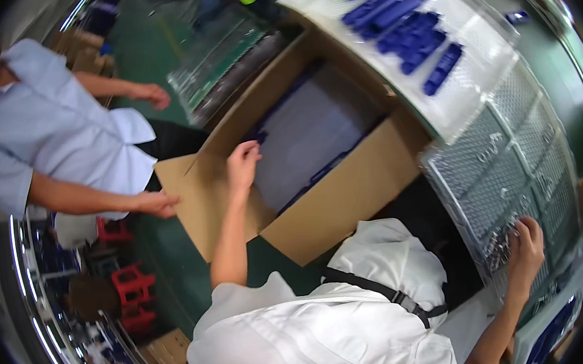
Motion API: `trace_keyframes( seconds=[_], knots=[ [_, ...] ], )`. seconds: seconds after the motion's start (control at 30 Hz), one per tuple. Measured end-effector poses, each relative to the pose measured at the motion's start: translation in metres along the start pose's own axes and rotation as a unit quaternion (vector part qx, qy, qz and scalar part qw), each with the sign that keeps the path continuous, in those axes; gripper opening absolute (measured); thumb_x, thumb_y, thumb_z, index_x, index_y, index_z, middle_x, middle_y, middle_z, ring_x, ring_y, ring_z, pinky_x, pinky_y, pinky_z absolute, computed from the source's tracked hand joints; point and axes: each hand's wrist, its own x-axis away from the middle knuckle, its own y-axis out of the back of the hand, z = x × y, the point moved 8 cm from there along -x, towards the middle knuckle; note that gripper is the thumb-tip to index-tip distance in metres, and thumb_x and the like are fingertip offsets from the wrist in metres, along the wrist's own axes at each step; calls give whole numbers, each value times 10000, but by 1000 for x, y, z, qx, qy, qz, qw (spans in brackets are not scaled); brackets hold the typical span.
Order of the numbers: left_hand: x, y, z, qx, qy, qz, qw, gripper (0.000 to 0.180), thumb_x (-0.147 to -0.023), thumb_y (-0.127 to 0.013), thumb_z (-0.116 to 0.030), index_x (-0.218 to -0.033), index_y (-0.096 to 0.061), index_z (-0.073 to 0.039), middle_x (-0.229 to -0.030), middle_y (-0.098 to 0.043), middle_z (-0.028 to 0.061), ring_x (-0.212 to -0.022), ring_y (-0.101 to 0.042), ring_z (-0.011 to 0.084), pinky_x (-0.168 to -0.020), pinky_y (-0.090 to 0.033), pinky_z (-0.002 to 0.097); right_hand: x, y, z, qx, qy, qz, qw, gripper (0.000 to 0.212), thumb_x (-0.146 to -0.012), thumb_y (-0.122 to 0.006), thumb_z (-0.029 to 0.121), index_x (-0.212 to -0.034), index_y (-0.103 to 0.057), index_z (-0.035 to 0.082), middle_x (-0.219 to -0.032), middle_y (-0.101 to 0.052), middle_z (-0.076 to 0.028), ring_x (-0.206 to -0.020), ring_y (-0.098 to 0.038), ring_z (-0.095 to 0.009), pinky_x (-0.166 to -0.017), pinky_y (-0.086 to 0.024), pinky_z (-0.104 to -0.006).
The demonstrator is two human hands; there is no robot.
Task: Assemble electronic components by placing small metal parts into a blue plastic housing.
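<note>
My left hand (242, 167) hovers over the near left side of an open cardboard box (349, 201), its fingers curled together. Whether anything is between its fingertips is too small to tell. Inside the box lies a greyish sheet (314, 124), with dark blue pieces (260, 136) showing along its edges. On the right, my right hand (527, 248) reaches down to a pile of small shiny metal parts (497, 248) in a clear divided plastic tray (506, 180). Its fingers are bent against the parts, and what they grip is hidden.
Several blue elongated pieces (402, 23) lie on a white sheet (471, 100) beyond the tray. At left a co-worker in a light blue shirt (69, 132) has a hand (158, 202) on the box flap (192, 197). Red stools (134, 284) stand on the green floor.
</note>
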Motion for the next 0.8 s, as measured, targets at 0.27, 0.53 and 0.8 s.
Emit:
trace_keyframes(
  seconds=[0.27,0.53,0.8],
  knots=[
    [-70,38,145,-447,5,-61,892,412,-888,-617,-73,-1296,-674,-57,-1301,-685,184,-1213,-643,397,-1021,-543,500,5,-14,-25,-2,-39,4,999,341,-1033,-586,10,-1363,-663,44,-1262,-656,-137,-1046,-679,-294,-862,-563,-367],
    [-102,-4,209,-614,-60,-21,787,363,-838,-750,-191,-1187,-682,-122,-1248,-661,154,-1143,-677,358,-894,-608,521,68,4,-69,-277,-304,2,911,407,-1048,-618,101,-1445,-642,19,-1055,-734,-33,-781,-534,-45,-671,-424,-198],
    [-120,30,185,-579,-77,49,810,601,-920,-761,-275,-1435,-535,-66,-1393,-614,212,-1279,-609,414,-1059,-511,502,30,-2,-12,-435,-374,-21,819,367,-1033,-645,163,-1345,-688,-26,-1180,-760,-93,-813,-606,-59,-695,-480,-210]
  ],
)
